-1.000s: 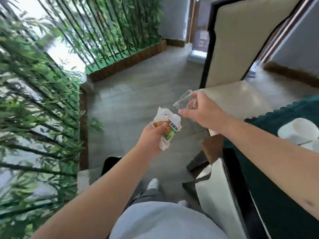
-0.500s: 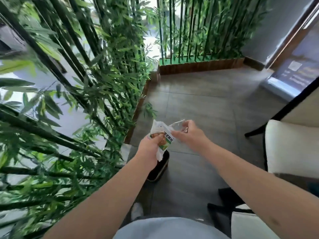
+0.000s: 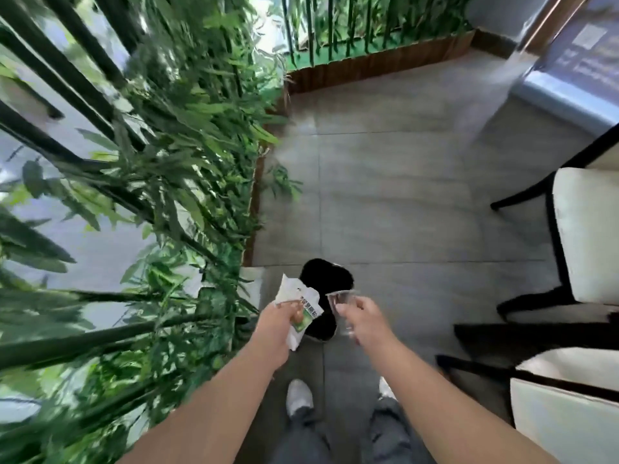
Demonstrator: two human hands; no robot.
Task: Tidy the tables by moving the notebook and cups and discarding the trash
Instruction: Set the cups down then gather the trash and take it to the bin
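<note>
Standing at the bin (image 3: 324, 298), both hands loaded. Left hand (image 3: 276, 321) clamped on a crumpled white wrapper (image 3: 296, 308) with green and orange print; fingers (image 3: 294, 311) curled tight around its middle, loose ends sticking out above and below. Right hand (image 3: 365, 318) pinching a clear plastic cup (image 3: 341, 304) by its side, cup roughly upright, rim toward the bin.

Change over the last second: view swung away from the green-clothed counter and the tall chair, across the bamboo screen (image 3: 150, 195), and down to the floor (image 3: 385, 195). Bin went from out of sight, to half hidden under the left hand, to plainly in view now, dark and open-mouthed, just beyond both hands. Hands lower in frame and nearer the body than before. Wrapper and cup unchanged in grip throughout.

Meaning for the task: carry leg looks finished, discard step about to start. Wrapper hangs over the near-left edge of the bin mouth; cup over the near-right edge (exact height above the bin hard to judge, frame blurred). Neither item released yet.

Next move, as a guess: hands forward slightly so both items sit over the opening, then fingers apart. Wrapper is light and may drift toward the foliage; cup may bounce off the rim if let go from the edge.

Shoes (image 3: 299, 396) just short of the bin. White chairs (image 3: 582, 236) well to the right, clear of the drop. Notebook not in view.
</note>
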